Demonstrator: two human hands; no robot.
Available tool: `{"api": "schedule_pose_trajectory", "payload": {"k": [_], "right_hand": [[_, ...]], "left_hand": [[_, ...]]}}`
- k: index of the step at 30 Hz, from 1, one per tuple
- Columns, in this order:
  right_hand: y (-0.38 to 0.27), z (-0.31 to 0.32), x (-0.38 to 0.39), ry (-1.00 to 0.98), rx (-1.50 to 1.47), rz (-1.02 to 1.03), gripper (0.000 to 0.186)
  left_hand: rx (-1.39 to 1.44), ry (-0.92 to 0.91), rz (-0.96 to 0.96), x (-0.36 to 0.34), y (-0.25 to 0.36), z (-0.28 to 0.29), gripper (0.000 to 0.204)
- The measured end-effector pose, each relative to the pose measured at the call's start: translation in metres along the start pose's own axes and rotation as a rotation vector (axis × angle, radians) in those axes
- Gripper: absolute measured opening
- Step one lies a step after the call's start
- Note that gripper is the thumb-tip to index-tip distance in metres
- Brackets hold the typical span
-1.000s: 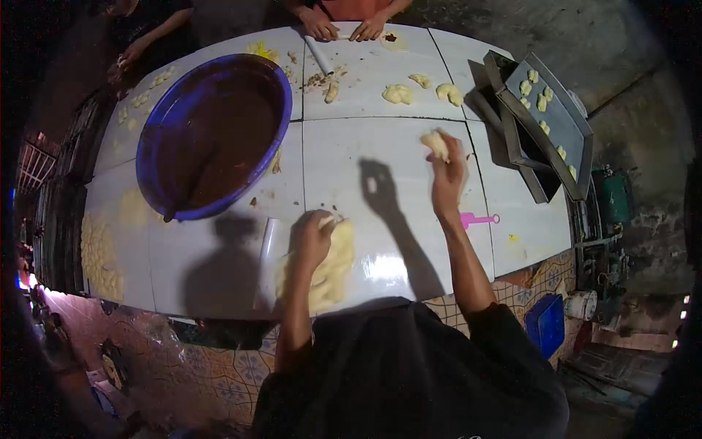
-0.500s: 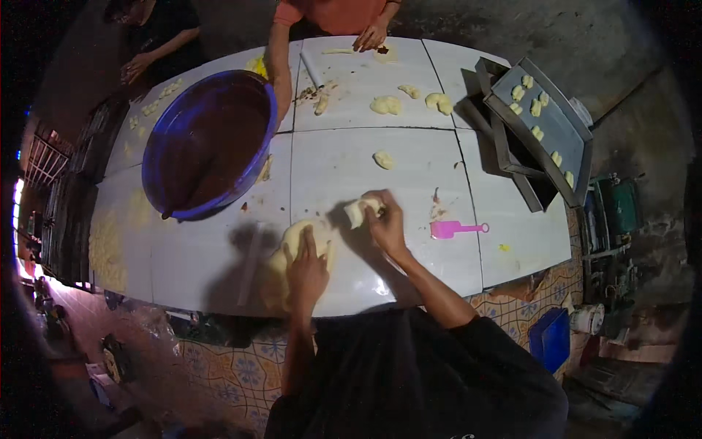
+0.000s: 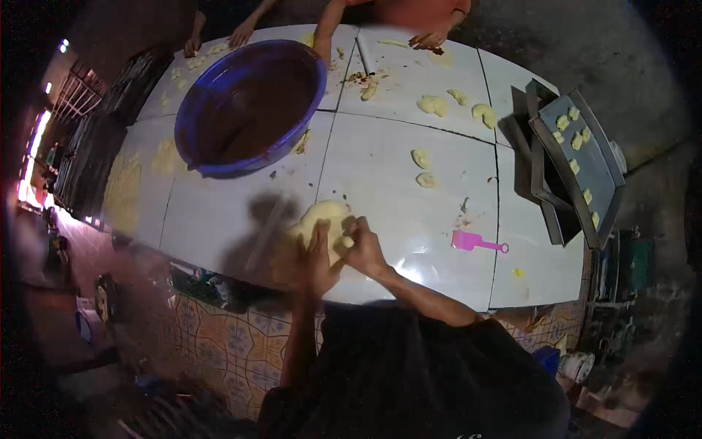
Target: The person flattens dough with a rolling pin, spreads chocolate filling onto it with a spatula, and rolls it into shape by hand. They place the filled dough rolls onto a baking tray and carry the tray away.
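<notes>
A large lump of pale yellow dough (image 3: 326, 212) lies on the white tiled table near my body. My left hand (image 3: 319, 260) rests on its near side, fingers stretched out along the dough. At the lump's right edge my right hand (image 3: 365, 250) has its fingers closed, pinching a bit of dough that bulges out between them. Beyond the hands lie two small dough pieces, a farther one (image 3: 420, 158) and a nearer one (image 3: 425, 180). To the right is a pink plastic scraper (image 3: 466, 240) with a ringed handle.
A blue basin (image 3: 311, 121) with dark brown contents stands at the left. Tilted metal trays (image 3: 592, 157) at the right hold several dough pieces. Across the table, a co-worker's hand (image 3: 430, 41) handles dark filling; another person's hands work at the far left. A white rolling pin (image 3: 365, 55) lies between.
My right hand has moved left to the dough lump. The piece it held has gone from it, and a second small piece now lies on the table. The whole view has shifted.
</notes>
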State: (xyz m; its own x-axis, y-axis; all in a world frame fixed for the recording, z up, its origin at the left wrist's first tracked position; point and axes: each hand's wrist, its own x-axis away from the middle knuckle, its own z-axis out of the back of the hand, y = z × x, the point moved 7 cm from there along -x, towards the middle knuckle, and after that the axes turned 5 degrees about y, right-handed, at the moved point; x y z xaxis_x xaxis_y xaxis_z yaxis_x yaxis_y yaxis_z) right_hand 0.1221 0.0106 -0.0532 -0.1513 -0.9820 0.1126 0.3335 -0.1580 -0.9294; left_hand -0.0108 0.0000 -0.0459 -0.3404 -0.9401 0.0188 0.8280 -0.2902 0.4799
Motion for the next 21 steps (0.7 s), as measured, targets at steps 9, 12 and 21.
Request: {"api": "schedule_pose_trajectory", "payload": {"k": [9,12,21], "right_hand": [[-0.057,0.190,-0.040,0.696,-0.366,0.467,0.025],[-0.001,0.150,-0.071,0.409,-0.433,0.059,0.022],[-0.110,0.134,-0.002,0.484,-0.367,0.450,0.034]], "left_hand": [[-0.037,0.077,-0.057,0.002,0.014,0.009,0.099],[0.061,0.276,-0.060,0.011,0.021,0.030,0.097],[0.720,0.237,0.063,-0.015,0.045,-0.010,0.037]]}}
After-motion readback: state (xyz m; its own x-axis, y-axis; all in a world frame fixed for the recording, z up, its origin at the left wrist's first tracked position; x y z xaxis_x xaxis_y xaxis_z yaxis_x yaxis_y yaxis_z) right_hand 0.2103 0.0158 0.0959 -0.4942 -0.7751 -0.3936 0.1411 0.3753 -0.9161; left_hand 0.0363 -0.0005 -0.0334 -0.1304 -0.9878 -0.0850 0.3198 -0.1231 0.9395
